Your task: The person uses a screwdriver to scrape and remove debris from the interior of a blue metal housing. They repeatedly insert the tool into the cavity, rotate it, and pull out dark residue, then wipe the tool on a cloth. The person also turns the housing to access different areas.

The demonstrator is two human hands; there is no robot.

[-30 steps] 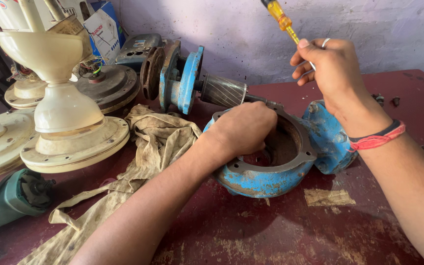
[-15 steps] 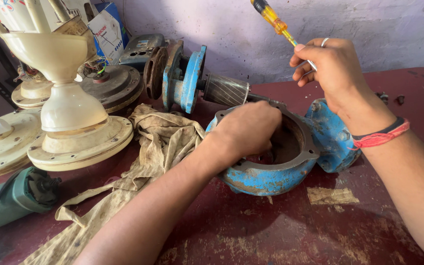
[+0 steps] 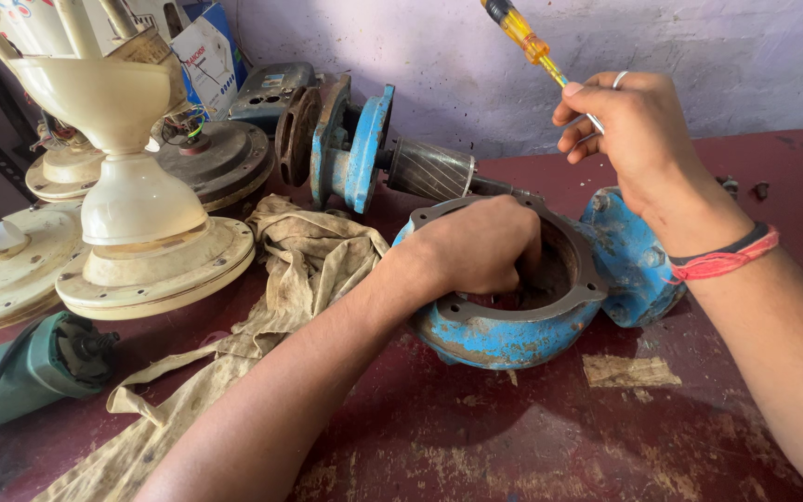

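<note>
A blue cast pump housing (image 3: 513,330) with a grey round flange lies on the dark red table (image 3: 532,437). My left hand (image 3: 476,246) is curled into its opening, fingers hidden inside. Above and to the right, my right hand (image 3: 638,139) grips a screwdriver (image 3: 527,37) with a yellow and orange handle pointing up and left; its tip is hidden behind the hand. A red and black wristband sits on that wrist. Behind the housing lies a blue motor end plate with a grey rotor (image 3: 374,153) on its shaft.
A dirty beige rag (image 3: 281,297) trails across the table's left half. Cream ceiling-fan bodies (image 3: 141,232) are stacked at the left, with a green angle grinder (image 3: 30,372) at the front left. Boxes and a grey cover stand against the wall behind.
The view has shifted slightly. My right hand with the screwdriver sits a little lower. My left hand stays in the housing.
</note>
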